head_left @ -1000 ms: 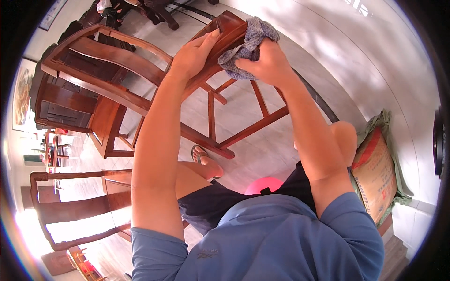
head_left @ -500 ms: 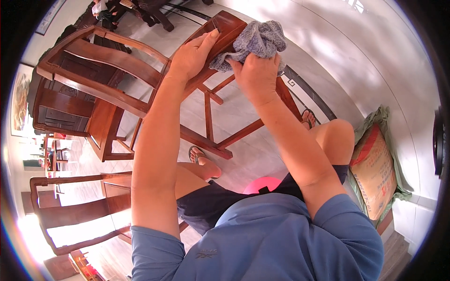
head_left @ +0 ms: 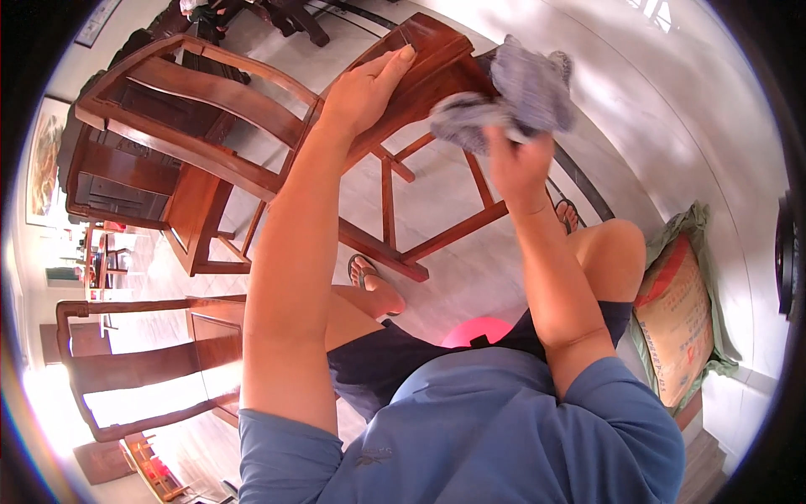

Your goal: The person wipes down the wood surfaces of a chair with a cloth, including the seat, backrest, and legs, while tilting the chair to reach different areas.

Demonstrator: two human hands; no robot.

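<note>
A reddish-brown wooden chair (head_left: 437, 87) is tipped in front of me, its backrest toward the left. My left hand (head_left: 363, 91) grips the seat edge, thumb along the wood; some of its fingers are hidden. To the right of the seat, my right hand (head_left: 522, 168) holds a grey, bunched cloth (head_left: 531, 88). Motion blurs the cloth, and a fold of it hangs left, close to the chair's seat frame. Beneath the seat, the chair's legs and stretchers (head_left: 453, 231) show.
More wooden chairs stand at left, one backrest (head_left: 143, 370) near my left arm. A printed sack (head_left: 676, 315) in a green wrapper leans by the right wall. Below me is a pink round object (head_left: 478, 330). My sandalled feet are on the tiled floor (head_left: 302, 235).
My right hand has swung the cloth rightward, away from the seat's side. My left hand keeps its place on the chair, while the whole view has shifted slightly.
</note>
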